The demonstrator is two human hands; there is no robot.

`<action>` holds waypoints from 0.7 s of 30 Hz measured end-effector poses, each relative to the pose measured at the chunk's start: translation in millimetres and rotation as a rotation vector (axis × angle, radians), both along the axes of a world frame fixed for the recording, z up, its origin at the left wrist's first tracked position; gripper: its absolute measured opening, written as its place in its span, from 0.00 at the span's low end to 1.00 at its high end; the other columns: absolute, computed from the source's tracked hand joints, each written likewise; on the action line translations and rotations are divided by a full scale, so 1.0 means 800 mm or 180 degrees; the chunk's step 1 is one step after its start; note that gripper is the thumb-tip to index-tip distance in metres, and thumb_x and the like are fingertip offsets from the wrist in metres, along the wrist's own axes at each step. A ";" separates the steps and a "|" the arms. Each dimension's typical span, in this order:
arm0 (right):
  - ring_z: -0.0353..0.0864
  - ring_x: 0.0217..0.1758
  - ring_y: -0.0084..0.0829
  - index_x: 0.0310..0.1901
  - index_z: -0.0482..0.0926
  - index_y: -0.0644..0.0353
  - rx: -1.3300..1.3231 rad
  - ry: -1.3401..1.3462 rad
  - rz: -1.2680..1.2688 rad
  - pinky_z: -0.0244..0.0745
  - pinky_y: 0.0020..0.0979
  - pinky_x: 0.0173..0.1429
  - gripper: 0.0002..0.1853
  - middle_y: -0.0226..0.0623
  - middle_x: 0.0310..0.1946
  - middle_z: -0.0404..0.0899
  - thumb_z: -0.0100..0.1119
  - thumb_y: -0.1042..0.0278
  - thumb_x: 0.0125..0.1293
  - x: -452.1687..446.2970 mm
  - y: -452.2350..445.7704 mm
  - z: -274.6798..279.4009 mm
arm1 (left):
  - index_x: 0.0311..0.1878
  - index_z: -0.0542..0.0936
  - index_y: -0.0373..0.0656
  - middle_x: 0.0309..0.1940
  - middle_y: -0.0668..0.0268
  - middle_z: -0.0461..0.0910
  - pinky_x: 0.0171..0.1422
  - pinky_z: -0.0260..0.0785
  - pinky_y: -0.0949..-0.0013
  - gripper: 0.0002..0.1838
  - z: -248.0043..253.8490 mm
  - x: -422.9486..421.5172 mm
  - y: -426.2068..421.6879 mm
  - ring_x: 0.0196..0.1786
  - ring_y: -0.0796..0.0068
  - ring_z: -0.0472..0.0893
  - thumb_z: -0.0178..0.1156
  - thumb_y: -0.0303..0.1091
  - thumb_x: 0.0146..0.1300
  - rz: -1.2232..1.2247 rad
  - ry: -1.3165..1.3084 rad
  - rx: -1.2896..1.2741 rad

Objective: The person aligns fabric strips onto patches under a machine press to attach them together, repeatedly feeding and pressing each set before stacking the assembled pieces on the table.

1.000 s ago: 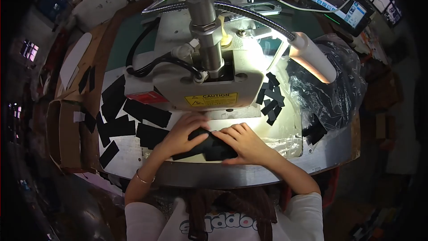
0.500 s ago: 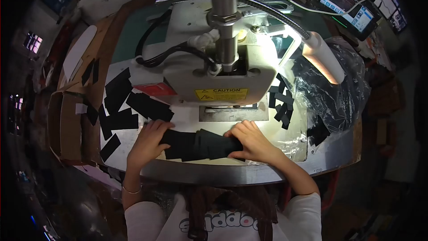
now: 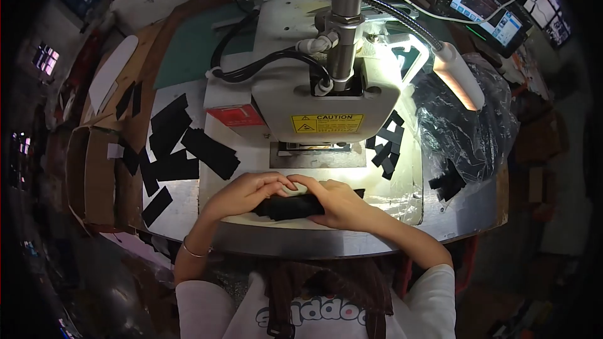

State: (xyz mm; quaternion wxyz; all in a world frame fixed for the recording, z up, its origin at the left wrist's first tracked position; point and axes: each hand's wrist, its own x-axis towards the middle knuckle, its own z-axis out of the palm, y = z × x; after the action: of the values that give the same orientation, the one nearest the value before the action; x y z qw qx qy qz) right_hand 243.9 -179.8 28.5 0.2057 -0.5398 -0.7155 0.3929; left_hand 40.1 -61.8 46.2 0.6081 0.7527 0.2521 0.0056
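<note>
In front of the machine, a stack of flat black fabric pieces [image 3: 290, 208] lies near the table's front edge. My left hand [image 3: 248, 193] curls over the left end of this stack, its fingertips close to those of the other hand. My right hand [image 3: 338, 202] grips the stack with the thumb on the near side and fingers bent over the far side. One black end sticks out behind the right hand. The undersides of the fingers are hidden.
A machine head with a yellow caution label [image 3: 326, 123] stands over a metal plate [image 3: 317, 159]. Black strips lie left [image 3: 210, 152] and right [image 3: 391, 147]. A plastic bag [image 3: 468, 132], a lamp [image 3: 461, 81], a screen [image 3: 490, 12] and a cardboard box [image 3: 100, 179] surround the workplace.
My hands have come together over the black fabric pieces, which were spread wide and now form a more compact stack. The machine head has shifted right, its plate slightly left.
</note>
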 end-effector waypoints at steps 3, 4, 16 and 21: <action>0.75 0.43 0.39 0.65 0.59 0.57 0.0894 -0.0701 -0.0145 0.69 0.35 0.47 0.44 0.40 0.38 0.75 0.69 0.72 0.44 -0.006 -0.010 0.014 | 0.59 0.68 0.43 0.44 0.58 0.81 0.58 0.66 0.63 0.28 0.045 -0.001 -0.012 0.50 0.63 0.80 0.60 0.49 0.61 -0.0154 0.0366 0.0961; 0.74 0.41 0.39 0.65 0.59 0.59 0.1174 -0.0930 -0.0249 0.69 0.36 0.48 0.43 0.40 0.37 0.74 0.69 0.72 0.44 -0.013 -0.012 0.011 | 0.61 0.66 0.44 0.45 0.56 0.81 0.60 0.64 0.61 0.32 0.054 0.003 -0.019 0.51 0.60 0.79 0.60 0.52 0.60 -0.0255 0.0575 0.1666; 0.73 0.49 0.41 0.48 0.77 0.60 0.1332 -0.0118 -0.1041 0.64 0.36 0.57 0.17 0.40 0.45 0.78 0.62 0.72 0.55 0.099 -0.028 0.013 | 0.43 0.73 0.43 0.32 0.66 0.71 0.47 0.64 0.66 0.25 -0.040 0.043 -0.082 0.38 0.68 0.73 0.67 0.48 0.46 0.0037 0.0010 0.3482; 0.69 0.47 0.38 0.49 0.77 0.57 0.1785 -0.1099 -0.1737 0.59 0.35 0.53 0.17 0.36 0.40 0.76 0.62 0.68 0.56 0.140 0.012 -0.026 | 0.47 0.77 0.47 0.35 0.67 0.74 0.49 0.66 0.66 0.24 -0.041 0.052 -0.107 0.42 0.68 0.75 0.69 0.40 0.44 0.0222 -0.0097 0.3954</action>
State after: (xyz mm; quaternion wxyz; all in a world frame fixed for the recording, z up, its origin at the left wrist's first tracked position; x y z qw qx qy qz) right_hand 355.9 -170.2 7.4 0.3182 -0.6903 -0.6495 0.0181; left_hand 81.5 -147.2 13.4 0.0596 0.9571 0.2175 0.1819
